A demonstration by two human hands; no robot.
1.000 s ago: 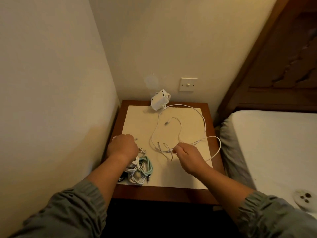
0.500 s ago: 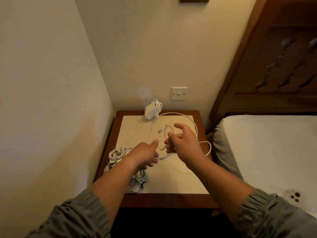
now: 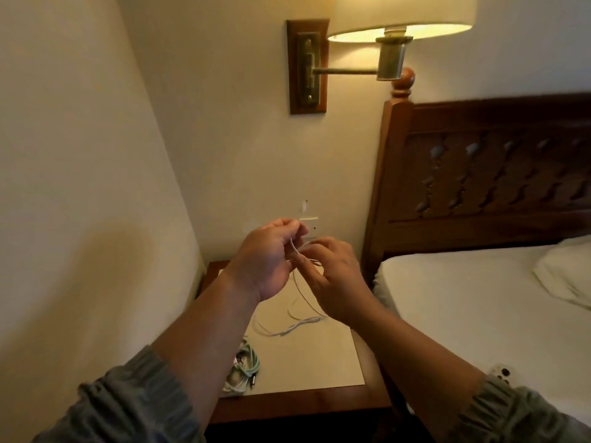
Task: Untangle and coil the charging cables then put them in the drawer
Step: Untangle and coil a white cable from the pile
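Note:
A thin white charging cable (image 3: 295,284) hangs between my two raised hands and trails down in loops onto the nightstand (image 3: 307,372). My left hand (image 3: 267,257) pinches the cable near its end. Close to its right, my right hand (image 3: 332,270) holds a loop of the same cable. A bundle of white and mint-green cables (image 3: 244,367) lies at the nightstand's front left, partly hidden by my left forearm. No drawer is visible.
A bed with a white sheet (image 3: 473,308) and a carved wooden headboard (image 3: 492,180) is on the right. A lit wall lamp (image 3: 393,27) hangs above. A wall switch (image 3: 311,223) shows behind my hands. A wall closes the left side.
Both hands have risen from the nightstand, lifting the white cable into the air. The view has tilted upward, revealing the lamp. The left hand left the cable bundle and joined the right.

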